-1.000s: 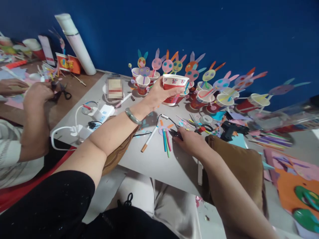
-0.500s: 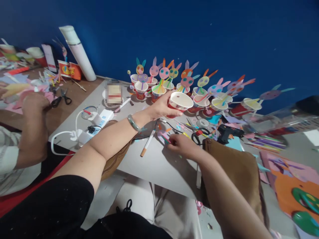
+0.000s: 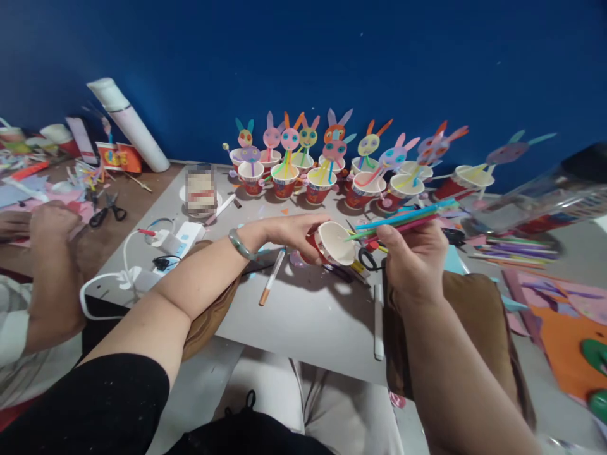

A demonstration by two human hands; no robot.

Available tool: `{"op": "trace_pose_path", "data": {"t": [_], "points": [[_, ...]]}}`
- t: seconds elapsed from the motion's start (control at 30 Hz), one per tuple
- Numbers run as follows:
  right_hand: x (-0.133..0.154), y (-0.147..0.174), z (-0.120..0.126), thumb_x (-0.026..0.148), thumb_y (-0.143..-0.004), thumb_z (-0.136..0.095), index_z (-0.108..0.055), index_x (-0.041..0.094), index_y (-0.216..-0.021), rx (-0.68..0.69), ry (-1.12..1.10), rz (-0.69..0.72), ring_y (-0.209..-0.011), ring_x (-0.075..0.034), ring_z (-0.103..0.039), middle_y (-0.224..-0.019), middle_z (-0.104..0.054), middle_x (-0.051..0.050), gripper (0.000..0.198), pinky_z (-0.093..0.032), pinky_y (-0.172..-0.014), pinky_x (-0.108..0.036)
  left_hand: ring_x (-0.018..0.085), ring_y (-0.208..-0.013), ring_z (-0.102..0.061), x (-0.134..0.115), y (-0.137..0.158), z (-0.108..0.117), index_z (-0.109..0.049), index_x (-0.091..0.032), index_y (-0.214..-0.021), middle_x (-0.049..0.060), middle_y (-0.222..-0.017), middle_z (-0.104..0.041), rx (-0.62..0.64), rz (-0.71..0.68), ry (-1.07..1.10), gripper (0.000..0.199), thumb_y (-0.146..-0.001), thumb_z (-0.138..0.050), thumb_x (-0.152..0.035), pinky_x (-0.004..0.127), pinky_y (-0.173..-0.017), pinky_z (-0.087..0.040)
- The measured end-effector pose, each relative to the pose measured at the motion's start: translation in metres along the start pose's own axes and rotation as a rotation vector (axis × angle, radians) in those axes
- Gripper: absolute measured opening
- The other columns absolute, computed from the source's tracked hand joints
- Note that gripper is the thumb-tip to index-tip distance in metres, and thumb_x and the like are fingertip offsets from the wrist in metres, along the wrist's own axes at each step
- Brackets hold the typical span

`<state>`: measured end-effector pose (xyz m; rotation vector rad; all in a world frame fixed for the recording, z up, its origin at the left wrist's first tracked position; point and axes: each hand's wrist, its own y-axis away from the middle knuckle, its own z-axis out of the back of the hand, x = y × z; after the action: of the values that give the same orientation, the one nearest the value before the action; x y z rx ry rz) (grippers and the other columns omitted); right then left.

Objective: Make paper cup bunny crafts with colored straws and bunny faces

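My left hand is wrapped around a red-and-white paper cup, tilted so its mouth turns to the right. My right hand grips a bundle of thin coloured sticks, mostly blue, green and red. The left end of one green stick reaches the cup's mouth; whether it touches the cup I cannot tell. Behind both hands stand several decorated paper cups with paper rabbit heads. Scissors lie just under my right hand, partly hidden.
A brown bag lies under my right forearm, with a white marker beside it. Another marker lies left. A power strip, a clear bottle, coloured paper and a co-worker's arm flank the workspace.
My right hand has risen from the tabletop and now holds the bundle of sticks beside the cup. My left hand has brought the cup lower and nearer, tipping it to the right.
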<state>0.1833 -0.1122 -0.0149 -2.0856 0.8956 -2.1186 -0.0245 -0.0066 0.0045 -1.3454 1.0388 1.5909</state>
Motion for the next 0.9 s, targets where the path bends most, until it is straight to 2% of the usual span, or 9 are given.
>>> {"op": "trace_pose_path", "data": {"t": [0.17,0.33,0.47,0.53,0.63,0.7,0.77,0.83,0.9], "points": [[0.002,0.007,0.002,0.050,-0.082,-0.080,-0.068,0.026,-0.083,0.153,0.222,0.108,-0.074,-0.020,-0.067,-0.080,-0.071,-0.001,0.027,-0.056,-0.072,-0.037,0.018,-0.084,-0.069,0.001,0.003,0.000,-0.057,-0.019,-0.108,0.003,-0.094,-0.068,0.067,-0.033,0.039,0.057,-0.060,-0.088,-0.020,0.033,-0.073,-0.056],[0.003,0.007,-0.004,0.051,-0.084,-0.077,-0.068,0.025,-0.080,0.218,0.365,0.167,-0.077,-0.024,-0.068,-0.080,-0.072,-0.004,0.028,-0.057,-0.075,-0.041,0.017,-0.074,-0.067,0.002,0.000,0.000,-0.063,-0.018,-0.107,0.002,-0.085,-0.069,0.093,-0.072,0.037,0.047,-0.064,-0.084,-0.019,0.033,-0.067,-0.056],[0.004,0.012,-0.014,0.050,-0.087,-0.072,-0.070,0.023,-0.078,0.288,0.402,0.122,-0.074,-0.022,-0.069,-0.078,-0.073,-0.004,0.029,-0.057,-0.075,-0.038,0.020,-0.095,-0.070,0.000,-0.005,0.000,-0.071,-0.017,-0.110,0.007,-0.099,-0.074,0.044,-0.119,-0.047,0.043,-0.069,-0.083,-0.023,0.034,-0.084,-0.058],[0.002,0.014,-0.017,0.048,-0.088,-0.070,-0.071,0.022,-0.079,0.275,0.421,0.112,-0.073,-0.021,-0.069,-0.077,-0.074,-0.004,0.028,-0.056,-0.074,-0.036,0.023,-0.109,-0.069,0.001,-0.007,-0.001,-0.073,-0.016,-0.111,0.009,-0.110,-0.074,0.015,-0.142,-0.080,0.044,-0.070,-0.085,-0.027,0.037,-0.095,-0.056],[-0.004,0.016,-0.019,0.046,-0.088,-0.070,-0.071,0.021,-0.081,0.185,0.412,0.091,-0.071,-0.021,-0.069,-0.076,-0.074,-0.004,0.026,-0.056,-0.072,-0.037,0.024,-0.114,-0.067,0.007,-0.010,-0.005,-0.070,-0.014,-0.116,0.013,-0.118,-0.072,-0.057,-0.155,-0.103,0.051,-0.072,-0.086,-0.035,0.040,-0.100,-0.053],[-0.008,0.015,-0.018,0.046,-0.089,-0.070,-0.071,0.020,-0.081,0.114,0.371,0.059,-0.071,-0.022,-0.069,-0.077,-0.074,-0.005,0.027,-0.056,-0.071,-0.037,0.024,-0.112,-0.067,0.009,-0.011,-0.009,-0.066,-0.012,-0.119,0.016,-0.120,-0.070,-0.221,-0.190,-0.133,0.060,-0.071,-0.088,-0.041,0.041,-0.100,-0.053],[-0.010,0.014,-0.017,0.048,-0.090,-0.068,-0.071,0.020,-0.082,0.065,0.321,0.024,-0.072,-0.022,-0.068,-0.080,-0.074,-0.006,0.030,-0.057,-0.072,-0.038,0.023,-0.110,-0.068,0.008,-0.010,-0.014,-0.066,-0.012,-0.115,0.016,-0.118,-0.071,-0.321,-0.217,-0.229,0.054,-0.078,-0.082,-0.048,0.040,-0.100,-0.052],[-0.011,0.013,-0.017,0.049,-0.092,-0.068,-0.070,0.020,-0.082,0.034,0.291,0.012,-0.072,-0.022,-0.068,-0.080,-0.074,-0.007,0.031,-0.058,-0.072,-0.039,0.024,-0.111,-0.068,0.006,-0.009,-0.017,-0.067,-0.013,-0.114,0.015,-0.117,-0.072,-0.296,-0.242,-0.358,0.045,-0.088,-0.072,-0.050,0.040,-0.101,-0.051],[-0.011,0.014,-0.017,0.048,-0.092,-0.068,-0.070,0.021,-0.079,0.016,0.296,0.040,-0.072,-0.023,-0.068,-0.077,-0.073,-0.007,0.030,-0.059,-0.074,-0.041,0.027,-0.117,-0.065,0.005,-0.008,-0.020,-0.066,-0.017,-0.122,0.014,-0.124,-0.070,-0.201,-0.273,-0.470,0.050,-0.086,-0.073,-0.050,0.042,-0.105,-0.048]]}}
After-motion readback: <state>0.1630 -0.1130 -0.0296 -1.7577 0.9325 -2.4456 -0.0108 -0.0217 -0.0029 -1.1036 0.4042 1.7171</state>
